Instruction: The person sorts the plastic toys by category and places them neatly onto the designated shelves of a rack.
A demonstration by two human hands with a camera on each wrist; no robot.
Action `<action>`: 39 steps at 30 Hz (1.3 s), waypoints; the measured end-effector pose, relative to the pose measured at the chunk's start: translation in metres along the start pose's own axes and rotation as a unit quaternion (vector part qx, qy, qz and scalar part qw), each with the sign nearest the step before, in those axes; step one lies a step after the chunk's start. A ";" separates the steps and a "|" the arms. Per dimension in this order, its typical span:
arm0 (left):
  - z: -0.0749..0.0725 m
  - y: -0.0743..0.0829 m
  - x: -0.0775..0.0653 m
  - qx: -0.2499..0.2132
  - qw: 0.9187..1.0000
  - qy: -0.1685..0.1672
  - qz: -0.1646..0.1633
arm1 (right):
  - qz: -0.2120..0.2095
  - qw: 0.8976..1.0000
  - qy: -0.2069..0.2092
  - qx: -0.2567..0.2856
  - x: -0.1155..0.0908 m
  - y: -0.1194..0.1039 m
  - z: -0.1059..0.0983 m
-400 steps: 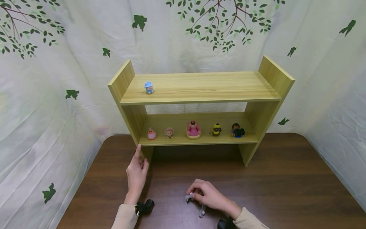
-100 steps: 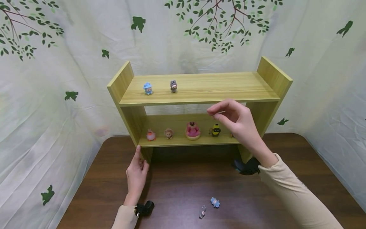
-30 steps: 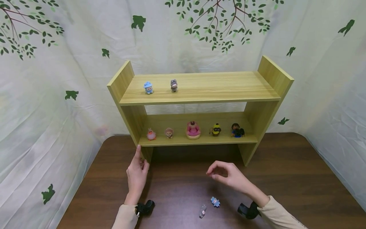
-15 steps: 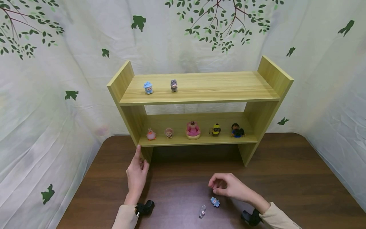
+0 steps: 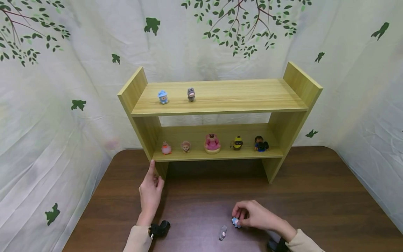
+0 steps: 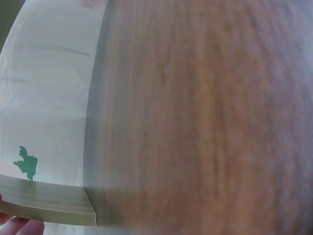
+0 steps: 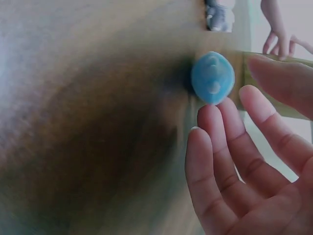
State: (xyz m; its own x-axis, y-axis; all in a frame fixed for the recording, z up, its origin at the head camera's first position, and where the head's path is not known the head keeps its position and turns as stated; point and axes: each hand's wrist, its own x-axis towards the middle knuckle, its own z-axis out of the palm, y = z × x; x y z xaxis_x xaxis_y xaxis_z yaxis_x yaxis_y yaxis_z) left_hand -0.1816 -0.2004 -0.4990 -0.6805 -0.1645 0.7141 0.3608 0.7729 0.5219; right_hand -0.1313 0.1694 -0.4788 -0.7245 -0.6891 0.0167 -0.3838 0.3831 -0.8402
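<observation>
Right hand fingers half-curled, touching blue figure on tabletop, not gripping yet. Pinch its sides, lift straight. Left hand flat against shelf: brace it.

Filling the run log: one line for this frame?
left hand: on shelf leg | right hand: fingertips at blue toy, grip not closed | grey toy: on table

Left hand lies flat just in front of the shelf, index finger stretched up to touch its lower left corner, other fingers relaxed. Right hand sits nearer the body, well in front of the shelf, fingers curled down with tips close together.
</observation>
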 end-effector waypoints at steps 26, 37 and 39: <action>0.000 0.000 0.000 -0.002 1.000 -0.002 -0.004 | -0.049 0.997 0.057 -0.030 0.008 -0.003 0.004; -0.001 0.002 0.000 0.005 1.000 -0.006 -0.012 | -0.074 0.991 0.115 0.005 0.013 -0.012 -0.006; -0.001 0.002 0.000 0.005 1.000 -0.004 -0.012 | -0.071 0.990 0.120 0.007 0.013 -0.014 -0.008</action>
State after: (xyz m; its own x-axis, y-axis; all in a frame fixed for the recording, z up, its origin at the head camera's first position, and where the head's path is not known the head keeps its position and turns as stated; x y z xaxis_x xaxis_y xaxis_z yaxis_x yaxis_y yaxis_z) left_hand -0.1801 -0.1989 -0.4976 -0.6938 -0.1774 0.6980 0.3388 0.7748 0.5337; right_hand -0.1404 0.1602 -0.4627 -0.7801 -0.5683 0.2618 -0.4845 0.2841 -0.8274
